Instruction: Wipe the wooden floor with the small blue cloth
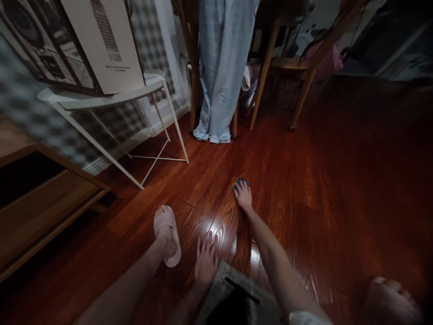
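My right hand (243,194) is stretched out over the reddish wooden floor (203,185), its spread fingers lying on a small dark teal cloth (241,183). The cloth is pressed against the boards and shows around the fingertips. Closer to my body, my left hand (206,260) rests flat on the floor with its fingers apart and nothing in it. To its left is my foot in a pale pink slipper (174,243).
A white round side table (155,85) with thin legs bears a large box (111,54) at the upper left. A low wooden cabinet (67,192) stands at the left edge. Light blue jeans (221,72) hang down by wooden chairs (265,76). Another slipper (394,300) is at the lower right.
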### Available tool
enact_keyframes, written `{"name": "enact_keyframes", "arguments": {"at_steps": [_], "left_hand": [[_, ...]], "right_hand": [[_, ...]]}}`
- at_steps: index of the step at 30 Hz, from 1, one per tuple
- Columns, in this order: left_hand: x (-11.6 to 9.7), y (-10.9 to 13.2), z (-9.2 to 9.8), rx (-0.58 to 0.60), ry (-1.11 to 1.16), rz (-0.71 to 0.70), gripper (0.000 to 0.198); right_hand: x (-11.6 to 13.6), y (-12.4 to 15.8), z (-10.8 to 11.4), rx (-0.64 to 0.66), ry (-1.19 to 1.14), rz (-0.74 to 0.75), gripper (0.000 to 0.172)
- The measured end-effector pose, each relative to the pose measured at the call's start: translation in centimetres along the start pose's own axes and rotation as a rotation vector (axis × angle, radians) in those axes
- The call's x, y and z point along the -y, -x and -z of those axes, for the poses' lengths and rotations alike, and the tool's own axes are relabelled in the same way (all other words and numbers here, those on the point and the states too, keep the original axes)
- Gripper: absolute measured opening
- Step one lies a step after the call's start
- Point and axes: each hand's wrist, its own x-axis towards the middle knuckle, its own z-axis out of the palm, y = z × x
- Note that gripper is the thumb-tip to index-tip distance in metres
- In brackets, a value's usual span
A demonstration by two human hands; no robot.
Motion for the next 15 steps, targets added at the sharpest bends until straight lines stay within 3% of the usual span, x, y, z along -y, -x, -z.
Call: {"name": "enact_keyframes", "arguments": {"at_steps": [3,6,8,11,15], "left_hand": [[-0.1,0.0,0.2,-0.041,-0.024,0.0,0.073],[-0.2,0.0,0.4,-0.089,-0.052,-0.001,0.074],[-0.3,0.0,0.5,-0.109,-0.062,-0.004,0.074],[-0.3,-0.1,0.7,-0.112,-0.057,-0.005,0.07],[-0.1,-0.3,0.6,-0.107,-0.035,-0.002,0.067]], "right_hand": [[-9.8,3.1,2.9,-0.088,0.07,-0.27,0.057],[-19.4,9.7,5.0,-0.208,0.15,-0.515,0.058],[-24.4,14.9,5.9,-0.282,0.194,-0.631,0.059],[-28.3,21.6,6.7,-0.415,0.238,-0.774,0.06],[-27.3,25.7,6.5,-0.516,0.234,-0.821,0.064]]}}
